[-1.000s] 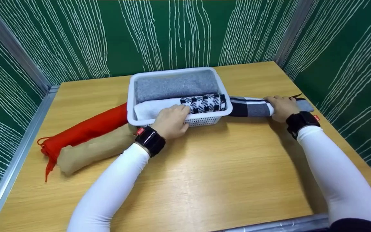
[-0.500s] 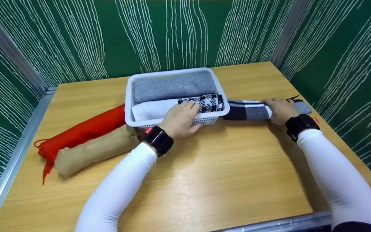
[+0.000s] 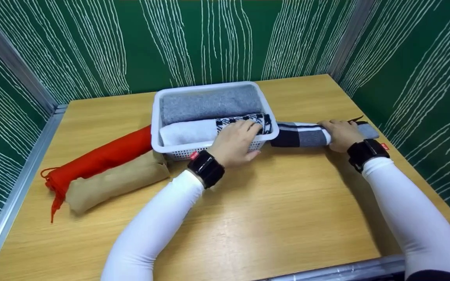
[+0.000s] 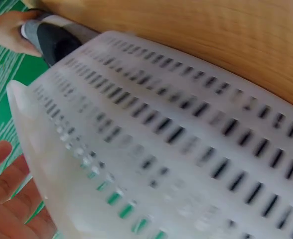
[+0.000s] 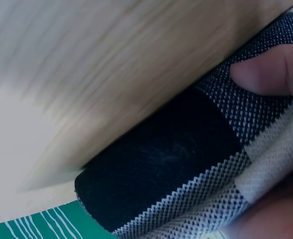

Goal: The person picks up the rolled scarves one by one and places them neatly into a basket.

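My left hand (image 3: 236, 143) hovers at the front rim of a white slotted plastic basket (image 3: 188, 148), near its right end. In the left wrist view its fingers (image 4: 7, 191) are spread loosely beside the basket wall (image 4: 151, 114) and hold nothing. Inside the basket lie a grey rolled scarf (image 3: 209, 104) and a white roll with a black-and-white houndstooth end (image 3: 193, 132), partly covered by that hand. My right hand (image 3: 341, 134) grips a rolled plaid scarf (image 3: 299, 136) in black, grey and white, right of the basket. The right wrist view shows the thumb (image 5: 266, 69) pressed against the roll.
Left of the basket, a red fringed scarf roll (image 3: 100, 156) and a tan roll (image 3: 119, 183) lie side by side on the wooden table (image 3: 287, 210). Green panels with white streaks (image 3: 225, 43) stand at the back and sides.
My left hand has slid rightward along the basket's front side, from its middle toward the right end. The right hand keeps its grip on the plaid scarf, nearly unmoved.
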Demonstrator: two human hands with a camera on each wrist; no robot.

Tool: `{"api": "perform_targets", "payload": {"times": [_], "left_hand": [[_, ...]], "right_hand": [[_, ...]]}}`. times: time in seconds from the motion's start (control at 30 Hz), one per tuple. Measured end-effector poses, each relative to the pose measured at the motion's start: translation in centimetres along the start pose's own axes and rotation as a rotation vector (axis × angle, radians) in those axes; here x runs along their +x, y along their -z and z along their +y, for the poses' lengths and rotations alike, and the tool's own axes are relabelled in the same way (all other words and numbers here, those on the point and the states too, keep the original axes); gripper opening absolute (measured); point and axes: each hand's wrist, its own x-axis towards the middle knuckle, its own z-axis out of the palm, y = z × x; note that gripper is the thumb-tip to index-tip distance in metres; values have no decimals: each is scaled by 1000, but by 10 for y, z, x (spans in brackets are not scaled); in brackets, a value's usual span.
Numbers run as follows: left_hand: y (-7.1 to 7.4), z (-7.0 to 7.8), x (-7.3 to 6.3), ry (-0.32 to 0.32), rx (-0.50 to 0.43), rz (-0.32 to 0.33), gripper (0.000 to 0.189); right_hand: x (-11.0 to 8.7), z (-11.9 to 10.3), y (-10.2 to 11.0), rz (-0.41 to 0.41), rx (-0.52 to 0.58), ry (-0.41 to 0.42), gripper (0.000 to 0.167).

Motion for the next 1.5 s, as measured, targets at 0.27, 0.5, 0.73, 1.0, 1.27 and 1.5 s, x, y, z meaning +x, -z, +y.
{"api": "perform_targets", "payload": {"times": [0.27, 0.5, 0.73, 1.0, 1.27, 1.5], "left_hand": [[-1, 18, 16, -38, -3, -37, 73], [-2, 27, 24, -73, -8, -41, 75], [-5, 40, 33, -122, -28, -33, 71], [-18, 55, 38, -184, -44, -11, 67], [-27, 69, 41, -213, -1, -47, 62], [-35, 79, 48, -186, 10, -108, 66]], "right_hand": [[-4, 0, 1, -19, -5, -1, 80], [-6, 2, 3, -7, -8, 21, 79], [-7, 0, 3, -29, 0, 13, 77], [-10, 1, 1, -7, -29, 68, 71], [-14, -4, 3, -40, -30, 53, 71], [-19, -7, 4, -29, -17, 88, 70]]}}
